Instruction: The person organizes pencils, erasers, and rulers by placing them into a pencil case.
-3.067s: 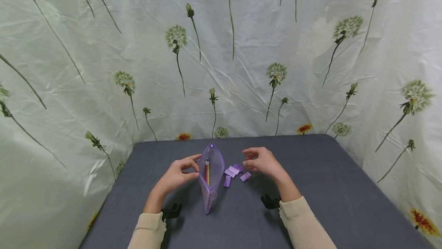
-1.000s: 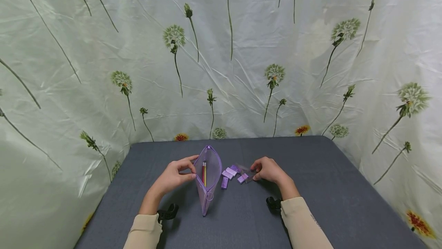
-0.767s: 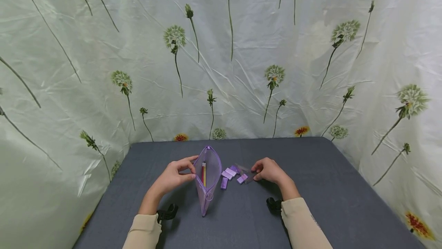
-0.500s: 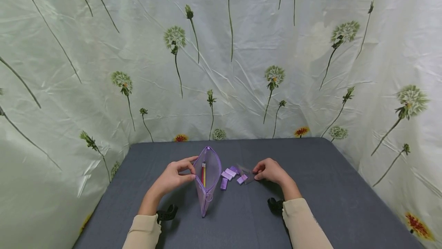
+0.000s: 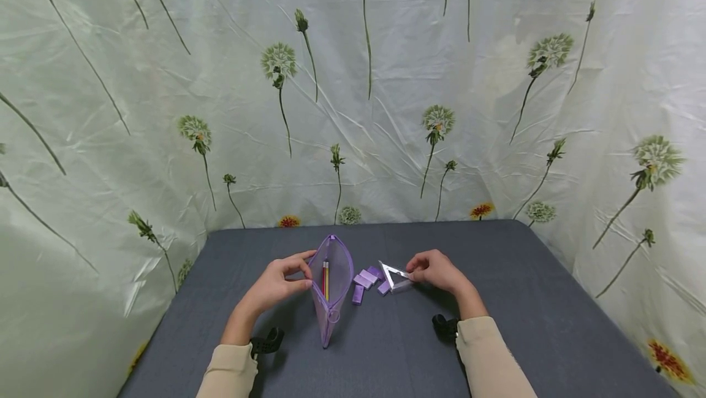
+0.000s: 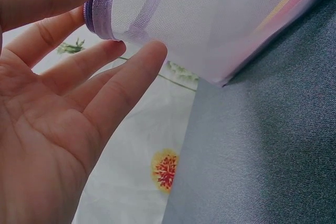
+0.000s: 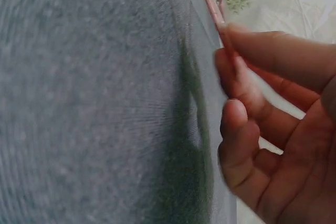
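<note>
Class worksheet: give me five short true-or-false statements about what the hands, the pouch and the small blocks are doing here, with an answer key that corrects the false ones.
1. The left hand grips the edge of the purple pouch. True.
2. The pouch is zipped closed. False: its mouth gapes open.
3. The right hand holds a set square. True.
4. The purple blocks all lie inside the pouch. False: they are outside it, on the table.
5. Slim red and yellow sticks show inside the pouch. True.
</note>
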The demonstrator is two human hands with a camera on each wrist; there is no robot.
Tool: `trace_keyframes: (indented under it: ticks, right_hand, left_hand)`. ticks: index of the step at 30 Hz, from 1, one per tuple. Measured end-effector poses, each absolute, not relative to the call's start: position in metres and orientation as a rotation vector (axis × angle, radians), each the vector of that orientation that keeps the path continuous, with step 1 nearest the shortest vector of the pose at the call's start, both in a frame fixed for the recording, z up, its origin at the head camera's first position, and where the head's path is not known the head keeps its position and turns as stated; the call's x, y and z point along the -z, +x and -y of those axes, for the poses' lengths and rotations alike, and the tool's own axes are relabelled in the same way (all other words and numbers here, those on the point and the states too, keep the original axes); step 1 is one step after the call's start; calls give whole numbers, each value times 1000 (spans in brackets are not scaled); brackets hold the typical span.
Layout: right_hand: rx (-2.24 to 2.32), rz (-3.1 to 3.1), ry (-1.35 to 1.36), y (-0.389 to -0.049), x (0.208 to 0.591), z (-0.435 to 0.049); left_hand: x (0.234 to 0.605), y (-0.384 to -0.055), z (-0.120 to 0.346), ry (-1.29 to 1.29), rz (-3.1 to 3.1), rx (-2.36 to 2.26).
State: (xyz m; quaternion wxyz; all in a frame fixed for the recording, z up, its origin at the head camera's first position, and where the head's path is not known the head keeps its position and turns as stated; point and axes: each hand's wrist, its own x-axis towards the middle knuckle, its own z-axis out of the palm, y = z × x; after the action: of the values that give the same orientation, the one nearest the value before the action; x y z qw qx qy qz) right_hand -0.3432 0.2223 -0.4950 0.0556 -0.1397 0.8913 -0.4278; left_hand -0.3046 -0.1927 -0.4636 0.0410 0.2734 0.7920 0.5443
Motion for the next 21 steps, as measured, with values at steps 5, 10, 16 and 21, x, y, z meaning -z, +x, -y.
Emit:
trace_keyframes:
  ticks: [5, 10, 16, 21]
  right_hand:
    - [1460, -2621, -371, -344, 491, -222]
    - [1556, -2500, -340, -343, 488, -224]
    - [1634, -2355, -306, -342, 487, -228]
    - [1668, -2321, -297, -340, 480, -229]
  left_hand:
    - [464, -305, 193, 853, -2435, -1667]
    - [464, -305, 193, 857, -2439, -1664]
    - [465, -306, 194, 866, -2434, -1656]
    - [466, -307, 192, 872, -2452, -1653]
